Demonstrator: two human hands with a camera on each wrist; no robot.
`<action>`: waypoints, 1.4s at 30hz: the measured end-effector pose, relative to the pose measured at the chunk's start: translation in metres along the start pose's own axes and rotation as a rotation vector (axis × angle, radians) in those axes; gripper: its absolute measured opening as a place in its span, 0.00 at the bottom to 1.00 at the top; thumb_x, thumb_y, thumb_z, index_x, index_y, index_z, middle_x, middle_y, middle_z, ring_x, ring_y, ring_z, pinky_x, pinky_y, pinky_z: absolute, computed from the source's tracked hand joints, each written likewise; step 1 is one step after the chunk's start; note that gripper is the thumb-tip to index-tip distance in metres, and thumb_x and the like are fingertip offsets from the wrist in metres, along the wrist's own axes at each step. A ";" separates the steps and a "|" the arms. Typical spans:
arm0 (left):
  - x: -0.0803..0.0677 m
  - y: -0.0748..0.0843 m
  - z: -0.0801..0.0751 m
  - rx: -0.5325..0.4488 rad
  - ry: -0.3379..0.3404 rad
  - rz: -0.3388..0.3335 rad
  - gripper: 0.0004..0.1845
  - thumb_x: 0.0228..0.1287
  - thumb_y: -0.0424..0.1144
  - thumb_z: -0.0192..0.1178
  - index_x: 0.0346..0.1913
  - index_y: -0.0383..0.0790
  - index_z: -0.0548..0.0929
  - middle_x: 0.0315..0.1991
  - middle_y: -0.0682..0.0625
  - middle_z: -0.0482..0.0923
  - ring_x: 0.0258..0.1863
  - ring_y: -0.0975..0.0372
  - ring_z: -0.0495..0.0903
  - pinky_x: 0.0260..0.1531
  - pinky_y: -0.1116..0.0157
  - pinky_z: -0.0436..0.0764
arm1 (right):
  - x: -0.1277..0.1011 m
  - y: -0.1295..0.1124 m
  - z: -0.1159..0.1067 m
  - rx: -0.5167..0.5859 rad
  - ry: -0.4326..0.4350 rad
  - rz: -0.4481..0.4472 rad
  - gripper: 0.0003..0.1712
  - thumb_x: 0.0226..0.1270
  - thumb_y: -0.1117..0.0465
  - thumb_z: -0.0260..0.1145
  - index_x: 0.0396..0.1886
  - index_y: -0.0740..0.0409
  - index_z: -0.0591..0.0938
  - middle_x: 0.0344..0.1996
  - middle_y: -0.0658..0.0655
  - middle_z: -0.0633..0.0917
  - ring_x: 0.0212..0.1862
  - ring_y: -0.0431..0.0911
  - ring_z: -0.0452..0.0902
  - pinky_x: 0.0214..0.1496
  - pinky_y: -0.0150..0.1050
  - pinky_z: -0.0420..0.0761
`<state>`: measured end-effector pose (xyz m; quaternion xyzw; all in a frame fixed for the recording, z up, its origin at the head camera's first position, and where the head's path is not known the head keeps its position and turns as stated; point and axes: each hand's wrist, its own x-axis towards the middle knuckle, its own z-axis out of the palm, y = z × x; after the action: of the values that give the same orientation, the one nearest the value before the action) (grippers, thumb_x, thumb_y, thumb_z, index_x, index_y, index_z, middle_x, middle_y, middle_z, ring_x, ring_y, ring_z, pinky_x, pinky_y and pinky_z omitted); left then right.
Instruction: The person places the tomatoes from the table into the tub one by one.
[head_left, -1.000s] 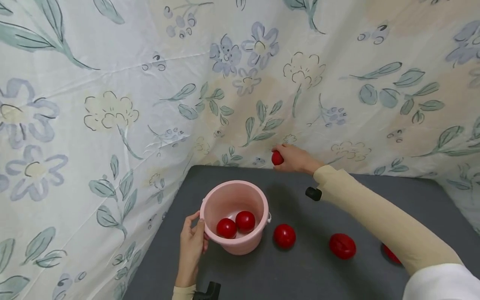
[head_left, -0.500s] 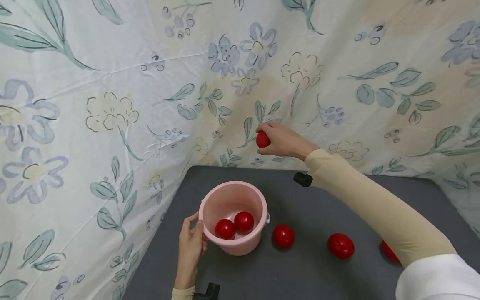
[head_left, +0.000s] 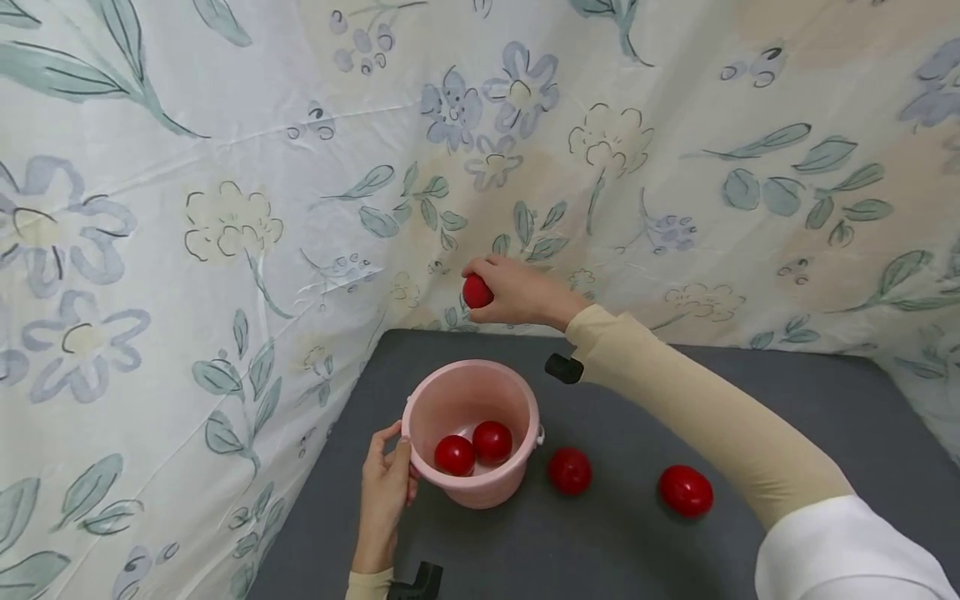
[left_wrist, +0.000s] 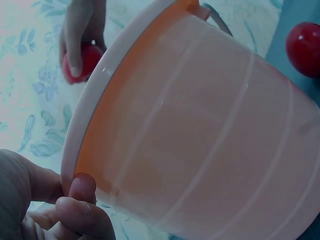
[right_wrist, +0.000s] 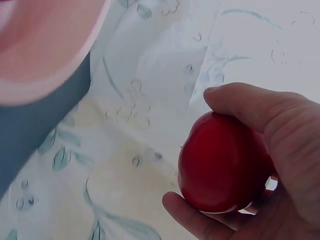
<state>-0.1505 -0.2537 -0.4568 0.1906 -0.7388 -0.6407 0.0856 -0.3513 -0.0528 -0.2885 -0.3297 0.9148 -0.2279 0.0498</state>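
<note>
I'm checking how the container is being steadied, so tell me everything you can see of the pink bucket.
The bucket is pale pink, smooth and looks plastic, round with a thicker rolled rim and a small handle lug on its right side. It stands upright on the grey table near the back left corner. Two red balls lie inside, touching. The left hand grips its near-left rim, thumb on the lip.

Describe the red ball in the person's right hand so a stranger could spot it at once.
Start at the pink bucket on the grey table. Look above its far rim: the right hand grips a red ball before the floral cloth. It is the only ball in the air.
</note>
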 end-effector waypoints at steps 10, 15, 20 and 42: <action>0.001 0.001 -0.006 -0.009 0.009 -0.007 0.22 0.79 0.42 0.50 0.71 0.44 0.67 0.20 0.52 0.73 0.11 0.65 0.68 0.15 0.70 0.69 | -0.001 -0.023 0.043 0.004 -0.115 -0.071 0.40 0.60 0.51 0.75 0.70 0.45 0.69 0.61 0.53 0.77 0.58 0.48 0.76 0.50 0.40 0.87; 0.002 0.000 -0.009 -0.005 0.002 -0.005 0.21 0.80 0.42 0.50 0.70 0.43 0.68 0.19 0.52 0.73 0.12 0.65 0.68 0.15 0.71 0.69 | -0.001 -0.030 0.063 -0.005 -0.268 -0.095 0.35 0.59 0.50 0.76 0.65 0.43 0.72 0.56 0.51 0.80 0.54 0.46 0.78 0.46 0.37 0.86; 0.003 -0.001 -0.010 -0.013 -0.010 -0.005 0.21 0.80 0.42 0.50 0.70 0.43 0.68 0.19 0.53 0.72 0.12 0.66 0.67 0.15 0.71 0.69 | -0.005 -0.031 0.079 0.080 -0.500 -0.022 0.29 0.54 0.51 0.79 0.56 0.41 0.78 0.46 0.46 0.83 0.51 0.46 0.78 0.44 0.40 0.86; 0.007 -0.003 -0.005 -0.019 -0.020 0.003 0.20 0.80 0.40 0.49 0.69 0.41 0.68 0.18 0.53 0.72 0.11 0.66 0.67 0.14 0.71 0.68 | 0.015 -0.020 0.130 -0.008 -0.738 0.344 0.11 0.47 0.54 0.83 0.31 0.44 0.90 0.40 0.51 0.87 0.51 0.50 0.79 0.50 0.45 0.86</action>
<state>-0.1544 -0.2609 -0.4594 0.1822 -0.7338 -0.6494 0.0808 -0.3201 -0.1259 -0.3949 -0.2318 0.8782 -0.0793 0.4108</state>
